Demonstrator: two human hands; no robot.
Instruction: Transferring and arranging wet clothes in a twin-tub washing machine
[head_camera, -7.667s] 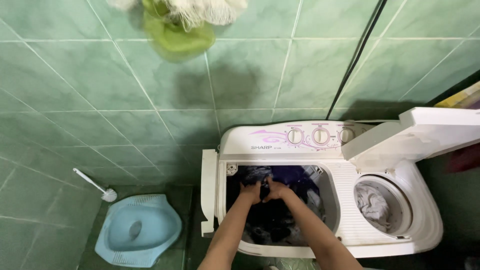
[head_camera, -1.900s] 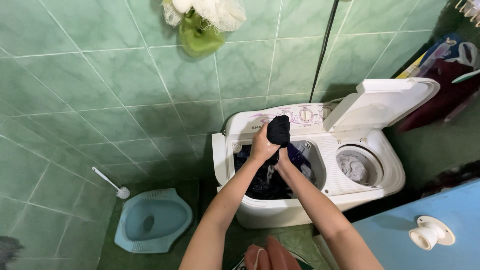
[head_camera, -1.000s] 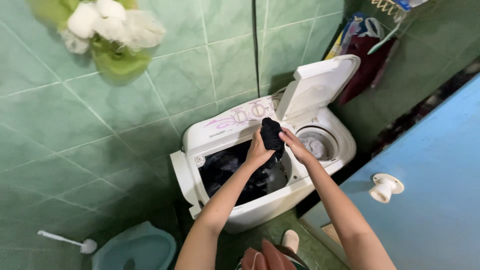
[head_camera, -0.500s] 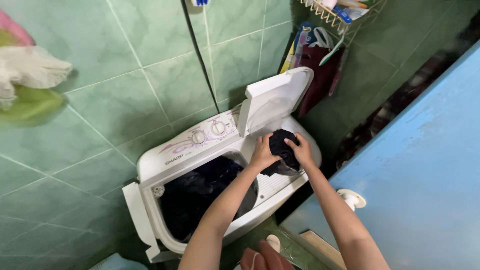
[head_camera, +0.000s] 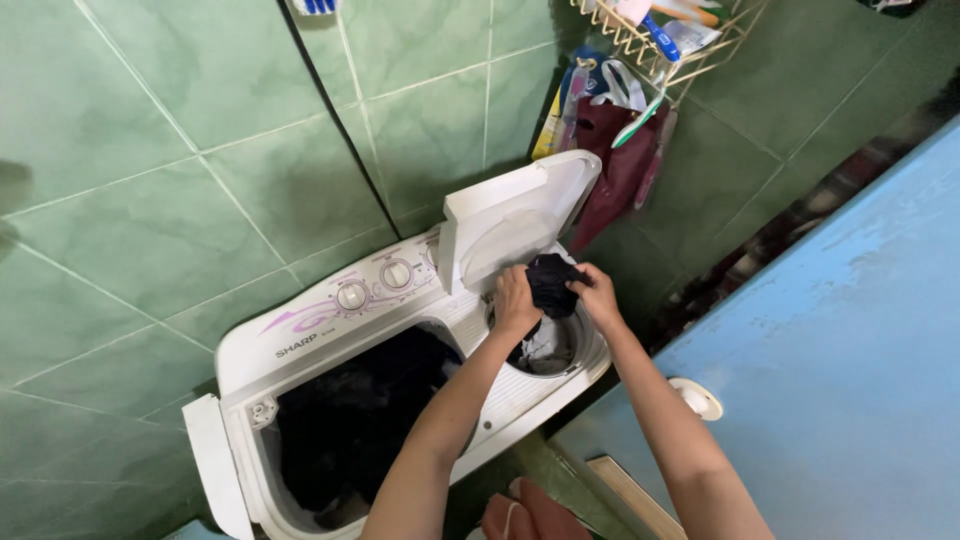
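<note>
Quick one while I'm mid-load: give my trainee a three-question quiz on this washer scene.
1. True or false: both hands grip the dark garment over the round spin tub.
2. Which lid stands raised? A. the spin tub lid B. the wash tub lid
3. Fill in: the wash tub holds a load of ____ laundry.

Key: 1. True: the left hand and the right hand pinch it from either side. 2. A; the wash tub lid hangs down at the machine's end. 3. dark.
</note>
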